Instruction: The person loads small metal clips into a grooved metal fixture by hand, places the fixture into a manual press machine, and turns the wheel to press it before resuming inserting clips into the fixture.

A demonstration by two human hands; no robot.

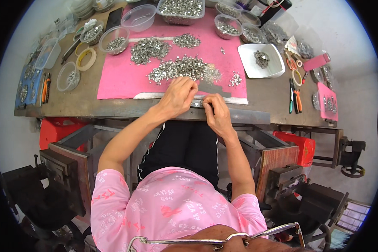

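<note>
My left hand [179, 95] reaches to the near edge of a wide pile of small shiny metal pieces [174, 69] on a pink cloth [119, 77]. Its fingers are curled together, and what they hold, if anything, is hidden. At the table's front edge my right hand [216, 111] is closed in a pinch beside a small silvery metal part [196, 103]. Whatever sits between those fingertips is too small to name. Right of the main pile lies a paler heap of thin clear-looking bits [212, 74], with a small scatter of metal pieces [235, 79] beyond it.
Further metal heaps [150, 50] lie behind. A white square dish [273, 61] stands right, with pliers [298, 101] and scissors [290, 63] nearby. Plastic tubs [115, 40] line the back and left, with tape rolls [86, 59]. A metal strip [250, 116] edges the table; vises [56, 176] stand below.
</note>
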